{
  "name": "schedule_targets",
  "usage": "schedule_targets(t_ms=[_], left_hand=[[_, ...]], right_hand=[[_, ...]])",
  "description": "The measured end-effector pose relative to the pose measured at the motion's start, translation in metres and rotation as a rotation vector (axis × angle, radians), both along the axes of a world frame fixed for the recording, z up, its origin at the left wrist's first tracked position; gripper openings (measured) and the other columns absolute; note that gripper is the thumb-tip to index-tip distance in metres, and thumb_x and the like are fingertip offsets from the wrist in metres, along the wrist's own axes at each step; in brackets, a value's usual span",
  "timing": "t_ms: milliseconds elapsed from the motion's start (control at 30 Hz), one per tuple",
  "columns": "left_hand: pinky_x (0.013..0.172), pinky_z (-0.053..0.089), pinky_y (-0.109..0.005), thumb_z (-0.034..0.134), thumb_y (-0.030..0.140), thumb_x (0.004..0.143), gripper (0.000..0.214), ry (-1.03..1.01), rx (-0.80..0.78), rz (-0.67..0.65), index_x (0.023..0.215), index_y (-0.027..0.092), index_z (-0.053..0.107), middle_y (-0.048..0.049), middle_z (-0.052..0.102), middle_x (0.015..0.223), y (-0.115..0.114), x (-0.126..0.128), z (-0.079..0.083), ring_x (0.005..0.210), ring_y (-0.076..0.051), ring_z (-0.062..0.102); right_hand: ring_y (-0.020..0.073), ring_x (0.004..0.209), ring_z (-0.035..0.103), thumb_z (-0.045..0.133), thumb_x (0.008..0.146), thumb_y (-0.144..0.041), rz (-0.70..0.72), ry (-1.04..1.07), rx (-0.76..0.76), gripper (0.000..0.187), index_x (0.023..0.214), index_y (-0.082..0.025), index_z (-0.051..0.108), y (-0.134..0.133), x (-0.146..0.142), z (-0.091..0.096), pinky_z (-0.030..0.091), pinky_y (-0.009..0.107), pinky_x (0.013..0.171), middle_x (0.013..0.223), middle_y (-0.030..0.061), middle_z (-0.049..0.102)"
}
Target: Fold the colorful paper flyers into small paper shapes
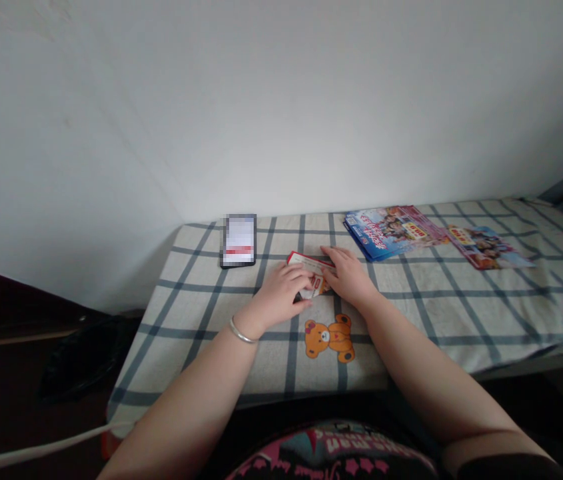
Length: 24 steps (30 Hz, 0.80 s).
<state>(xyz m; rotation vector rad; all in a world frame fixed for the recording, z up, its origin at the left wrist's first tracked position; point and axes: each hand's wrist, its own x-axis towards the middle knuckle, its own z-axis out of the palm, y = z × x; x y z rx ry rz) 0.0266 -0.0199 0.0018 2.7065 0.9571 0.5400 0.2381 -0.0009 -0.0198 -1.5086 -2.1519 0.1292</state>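
A small folded leaflet (317, 285), white with a red edge and some coloured print, lies on the checked tablecloth. On its left part rests my left hand (285, 291), fingers bent over the paper and a silver bangle at the wrist. From the other side my right hand (350, 275) holds the leaflet's right edge, with its fingers reaching past the top corner. Both hands partly cover the paper, so its full outline is hidden. Just below them a printed orange bear (330, 338) shows on the cloth.
A phone or tablet with a blurred screen (239, 240) lies back left near the wall. To the right are a stack of colourful flyers (386, 230) and more flyers (491, 250) beside it. A black bag (86, 353) is below the table's left edge (146, 333).
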Motion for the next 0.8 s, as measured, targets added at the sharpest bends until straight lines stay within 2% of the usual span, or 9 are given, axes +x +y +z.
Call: schedule_targets(t_ms=[167, 333, 500, 567, 667, 800], left_hand=[[0.108, 0.032, -0.049, 0.067, 0.022, 0.084, 0.014, 0.040, 0.063, 0.073, 0.097, 0.023, 0.064, -0.0006, 0.065, 0.112, -0.002, 0.002, 0.003, 0.118, -0.023, 0.050], [0.094, 0.043, -0.042, 0.054, 0.014, 0.089, 0.024, 0.062, 0.136, 0.171, 0.108, 0.024, 0.065, -0.0020, 0.066, 0.110, -0.003, 0.000, 0.005, 0.105, -0.022, 0.054], [0.084, 0.045, -0.043, 0.056, 0.012, 0.087, 0.030, 0.102, 0.203, 0.338, 0.106, 0.031, 0.069, -0.0037, 0.064, 0.111, -0.004, -0.005, 0.004, 0.102, -0.025, 0.052], [0.083, 0.045, -0.042, 0.056, 0.014, 0.086, 0.029, 0.111, 0.204, 0.381, 0.105, 0.030, 0.070, -0.0050, 0.062, 0.110, -0.005, -0.006, 0.004, 0.099, -0.025, 0.052], [0.084, 0.047, -0.041, 0.055, 0.020, 0.088, 0.023, 0.094, 0.181, 0.377, 0.105, 0.025, 0.070, -0.0069, 0.061, 0.107, -0.009, -0.002, 0.004, 0.096, -0.024, 0.052], [0.087, 0.047, -0.043, 0.061, 0.031, 0.086, 0.021, 0.073, 0.176, 0.383, 0.103, 0.019, 0.066, -0.0093, 0.060, 0.104, -0.016, 0.007, 0.004, 0.102, -0.027, 0.051]], right_hand=[[0.0240, 0.116, 0.054, 0.047, 0.087, -0.022, 0.036, 0.037, -0.001, 0.044, 0.128, -0.011, 0.055, -0.005, -0.002, 0.009, 0.040, 0.040, 0.104, 0.124, 0.0129, 0.063], [0.0249, 0.109, 0.057, 0.049, 0.086, -0.021, 0.064, 0.011, -0.001, 0.040, 0.124, -0.013, 0.057, -0.009, -0.004, 0.015, 0.043, 0.041, 0.100, 0.118, 0.0117, 0.066], [0.0222, 0.108, 0.059, 0.049, 0.086, -0.022, 0.036, 0.160, -0.060, 0.035, 0.120, -0.019, 0.059, -0.012, -0.004, 0.016, 0.045, 0.039, 0.098, 0.115, 0.0073, 0.068], [0.0215, 0.108, 0.059, 0.050, 0.086, -0.021, 0.025, 0.216, -0.090, 0.035, 0.119, -0.020, 0.060, -0.013, -0.005, 0.016, 0.046, 0.039, 0.098, 0.113, 0.0059, 0.069], [0.0205, 0.106, 0.061, 0.049, 0.085, -0.020, 0.006, 0.308, -0.134, 0.036, 0.118, -0.022, 0.061, -0.014, -0.005, 0.016, 0.047, 0.038, 0.096, 0.110, 0.0048, 0.070], [0.0186, 0.100, 0.065, 0.048, 0.084, -0.019, -0.028, 0.432, -0.176, 0.035, 0.115, -0.022, 0.062, -0.015, -0.006, 0.016, 0.050, 0.036, 0.091, 0.109, 0.0041, 0.071]])
